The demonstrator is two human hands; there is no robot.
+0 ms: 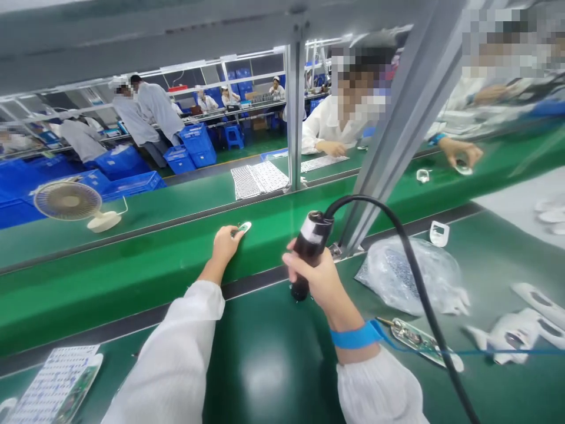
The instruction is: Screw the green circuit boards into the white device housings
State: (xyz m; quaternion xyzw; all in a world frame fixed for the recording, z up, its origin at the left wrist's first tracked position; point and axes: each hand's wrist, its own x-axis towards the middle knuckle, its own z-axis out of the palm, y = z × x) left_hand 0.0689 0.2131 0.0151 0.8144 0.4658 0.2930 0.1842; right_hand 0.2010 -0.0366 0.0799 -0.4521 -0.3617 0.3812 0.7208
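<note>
Fingers [295,258] of the right hand [320,284] are clamped around a black electric screwdriver [309,244]. Its long axis stands nearly upright, the corded top leaning far and right, the lower end pointing down toward the near desk [269,359] just past the belt's dark edge. A black cable [399,253] arcs from the top, then runs right and near across the desk. Fingertips [236,234] of the left hand [226,247] touch a small green-and-white part [243,227] on the green conveyor belt [132,238]; whether they grip it, I cannot tell. Right of the screwdriver lie a clear plastic bag [406,274] and a circuit board [417,341] in white casing. A blue wrist strap [355,335] circles the right wrist.
</note>
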